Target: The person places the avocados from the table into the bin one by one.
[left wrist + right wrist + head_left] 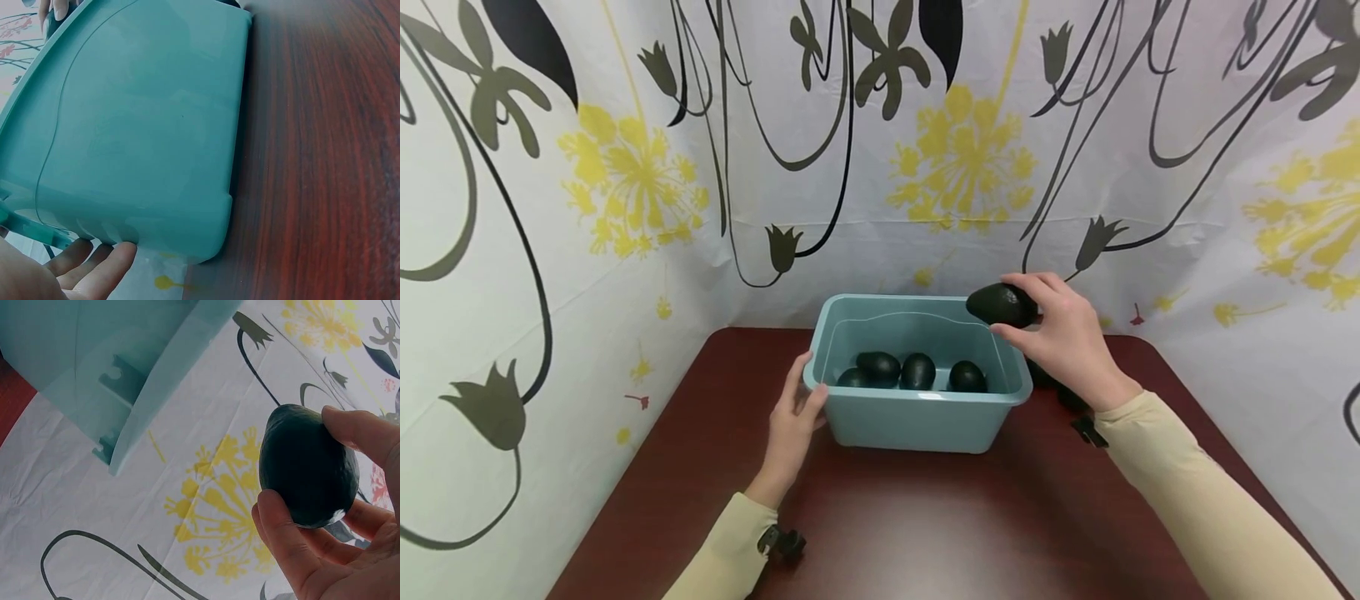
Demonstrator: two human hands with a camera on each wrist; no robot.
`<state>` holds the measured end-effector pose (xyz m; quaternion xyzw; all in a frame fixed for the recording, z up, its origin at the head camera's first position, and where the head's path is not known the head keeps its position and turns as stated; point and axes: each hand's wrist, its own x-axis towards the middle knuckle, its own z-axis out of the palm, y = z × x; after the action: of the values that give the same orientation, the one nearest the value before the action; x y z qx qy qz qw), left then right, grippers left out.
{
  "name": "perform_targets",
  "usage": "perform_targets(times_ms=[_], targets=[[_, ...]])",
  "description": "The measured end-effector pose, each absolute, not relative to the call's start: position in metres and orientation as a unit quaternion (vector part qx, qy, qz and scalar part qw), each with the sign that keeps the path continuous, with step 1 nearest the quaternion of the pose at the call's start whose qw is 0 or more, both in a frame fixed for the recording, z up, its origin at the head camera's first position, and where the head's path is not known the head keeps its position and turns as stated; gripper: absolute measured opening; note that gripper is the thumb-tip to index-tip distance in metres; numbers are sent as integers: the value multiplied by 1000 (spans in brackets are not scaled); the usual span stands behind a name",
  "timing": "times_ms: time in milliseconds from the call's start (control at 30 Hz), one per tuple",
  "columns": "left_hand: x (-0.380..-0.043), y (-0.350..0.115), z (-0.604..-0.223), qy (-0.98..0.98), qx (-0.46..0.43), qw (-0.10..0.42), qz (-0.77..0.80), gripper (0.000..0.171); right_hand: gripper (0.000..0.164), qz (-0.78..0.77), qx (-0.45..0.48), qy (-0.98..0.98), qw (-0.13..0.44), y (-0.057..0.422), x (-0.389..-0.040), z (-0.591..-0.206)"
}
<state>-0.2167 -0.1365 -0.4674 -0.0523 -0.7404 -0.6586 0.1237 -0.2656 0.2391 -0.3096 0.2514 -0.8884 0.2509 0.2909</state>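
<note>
My right hand (1063,329) holds a dark green avocado (1002,305) above the right rim of a light blue plastic bin (917,423). In the right wrist view the thumb and fingers pinch that avocado (307,465) around its sides. Several more avocados (917,372) lie on the floor of the bin. My left hand (793,417) grips the bin's left end, thumb over the front rim. The left wrist view has its fingers (112,272) against the bin's outer wall (144,125), below the rim.
The bin stands on a dark red wooden table (910,517) near its back edge. Behind the right forearm, dark objects (1071,398) show partly beside the bin. A white sheet with a flower print (865,192) hangs behind and along both sides.
</note>
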Motion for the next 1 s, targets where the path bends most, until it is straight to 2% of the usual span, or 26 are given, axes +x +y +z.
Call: perform_targets(times_ms=[267, 800, 1000], targets=[[-200, -134, -443, -742, -61, 116, -658, 63, 67, 249, 256, -890, 284, 233, -270, -310], [-200, -132, -443, -740, -57, 119, -660, 64, 65, 244, 232, -901, 274, 225, -284, -314], [-200, -132, -443, -739, -57, 120, -660, 63, 68, 230, 229, -925, 194, 223, -290, -321]])
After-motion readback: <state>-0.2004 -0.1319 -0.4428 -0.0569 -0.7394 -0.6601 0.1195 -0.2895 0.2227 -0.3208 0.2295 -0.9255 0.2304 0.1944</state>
